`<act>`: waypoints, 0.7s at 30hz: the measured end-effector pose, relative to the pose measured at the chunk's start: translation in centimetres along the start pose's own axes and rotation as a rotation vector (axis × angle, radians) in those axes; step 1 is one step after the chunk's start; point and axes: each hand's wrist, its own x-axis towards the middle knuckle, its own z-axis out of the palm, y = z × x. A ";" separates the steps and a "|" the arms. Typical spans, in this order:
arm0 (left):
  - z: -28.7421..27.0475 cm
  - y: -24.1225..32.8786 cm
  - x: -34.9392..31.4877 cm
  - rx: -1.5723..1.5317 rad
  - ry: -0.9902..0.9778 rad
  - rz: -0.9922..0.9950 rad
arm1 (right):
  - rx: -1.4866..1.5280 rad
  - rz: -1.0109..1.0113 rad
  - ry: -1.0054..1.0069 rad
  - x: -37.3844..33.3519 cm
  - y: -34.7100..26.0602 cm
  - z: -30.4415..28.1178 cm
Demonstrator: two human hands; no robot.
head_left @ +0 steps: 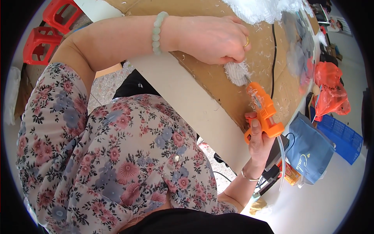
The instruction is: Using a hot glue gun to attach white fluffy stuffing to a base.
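Note:
My left hand [218, 41] is closed, its fingers curled at the upper end of a small white fluffy piece [237, 73] with loose fibres; the exact fingertip grip is hidden behind the hand. My right hand [260, 143] is wrapped round the handle of an orange hot glue gun [265, 107]. The gun's nozzle points up at the lower right edge of the fluffy piece, at or very near touching it. A clear glue stick [281, 162] sticks out of the gun's back end, and stray white fibres cling to its body.
Brown cardboard [202, 78] covers part of the white table [167, 78], littered with white fibres. A black cable [274, 58] crosses it. White fluffy material [257, 9] lies at the far side. Rightward are a red plastic bag [331, 87], a blue bag [309, 146] and a blue basket [343, 136].

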 end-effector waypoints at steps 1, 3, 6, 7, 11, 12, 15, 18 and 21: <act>0.0 -0.1 -0.1 0.008 -0.006 0.004 | -0.017 0.003 -0.006 0.1 0.1 0.1; 0.0 0.0 -0.3 0.017 -0.012 0.004 | -0.025 0.007 -0.011 0.0 -0.3 0.4; 0.0 0.1 -0.6 0.020 0.034 0.010 | -0.061 0.002 -0.029 -0.1 -0.4 0.4; 0.0 0.0 -0.7 0.018 0.036 0.014 | -0.089 -0.006 -0.041 -0.2 -0.4 0.4; -0.2 0.1 -0.7 0.025 -0.024 0.006 | -0.113 -0.008 -0.045 -0.7 -0.9 0.7; -0.2 0.1 -0.8 0.027 -0.025 0.002 | -0.122 -0.007 -0.047 -0.8 -1.0 0.8; -0.1 0.1 -1.0 0.031 -0.009 0.006 | -0.139 -0.005 -0.056 -1.0 -1.2 0.9; 0.0 0.0 -1.1 0.029 0.026 0.016 | -0.148 -0.006 -0.069 -1.1 -1.3 1.1; -0.1 0.0 -1.2 0.033 0.002 0.003 | -0.133 -0.011 -0.087 -1.1 -1.1 1.3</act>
